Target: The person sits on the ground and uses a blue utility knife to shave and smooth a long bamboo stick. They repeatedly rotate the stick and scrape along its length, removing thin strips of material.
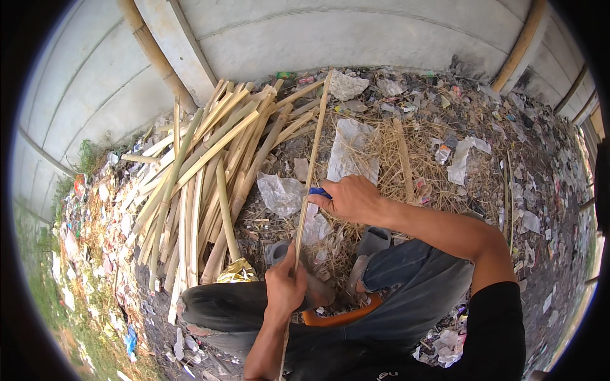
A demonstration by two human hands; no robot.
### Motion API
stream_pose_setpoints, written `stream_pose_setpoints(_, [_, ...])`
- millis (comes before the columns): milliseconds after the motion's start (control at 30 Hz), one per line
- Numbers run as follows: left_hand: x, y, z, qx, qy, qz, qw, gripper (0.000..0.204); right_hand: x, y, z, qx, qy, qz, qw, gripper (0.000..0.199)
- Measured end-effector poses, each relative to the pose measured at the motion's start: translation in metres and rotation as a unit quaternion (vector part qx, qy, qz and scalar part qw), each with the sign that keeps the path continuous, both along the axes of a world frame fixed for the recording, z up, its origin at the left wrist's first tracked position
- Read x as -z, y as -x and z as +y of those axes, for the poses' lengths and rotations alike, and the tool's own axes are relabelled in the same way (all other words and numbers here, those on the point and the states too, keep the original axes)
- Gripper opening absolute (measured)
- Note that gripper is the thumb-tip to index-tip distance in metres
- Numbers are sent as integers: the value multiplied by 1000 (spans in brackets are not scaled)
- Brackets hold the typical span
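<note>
Left hand [286, 287] clamped on bamboo strip [312, 155], right hand [353, 200] round blue tool [319, 192]; slip toward you could catch your left hand.

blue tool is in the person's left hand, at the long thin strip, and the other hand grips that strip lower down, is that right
Wrong hand: the head view shows the blue tool in the right hand. It is at the long thin strip, and the left hand grips that strip lower down.
</note>
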State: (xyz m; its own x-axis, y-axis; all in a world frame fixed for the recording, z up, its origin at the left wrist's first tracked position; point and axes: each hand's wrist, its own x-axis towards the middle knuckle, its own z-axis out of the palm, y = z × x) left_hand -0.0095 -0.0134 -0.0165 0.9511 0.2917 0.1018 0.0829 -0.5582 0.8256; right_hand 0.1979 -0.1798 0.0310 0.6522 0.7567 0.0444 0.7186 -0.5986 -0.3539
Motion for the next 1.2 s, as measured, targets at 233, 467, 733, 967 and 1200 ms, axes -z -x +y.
stream_pose_setpoints(233, [-1,5,0,0,-24,49,999,50,5,-11,-1,37,0,18,999,69])
stream_pose_setpoints(467, [2,6,0,2,-34,17,999,51,3,28,0,-51,45,39,997,67])
stream_pose_setpoints(733, [9,11,-8,58,-44,-4,997,52,-5,-109,-36,185,-13,24,982,71])
stream_pose_setpoints(967, [-3,15,-19,104,-5,-7,995,54,0,-187,-105,336,-138,9,932,80])
stream_pose_setpoints(1200, [-11,14,-19,96,5,16,995,54,-19,-152,-97,296,-297,207,884,62])
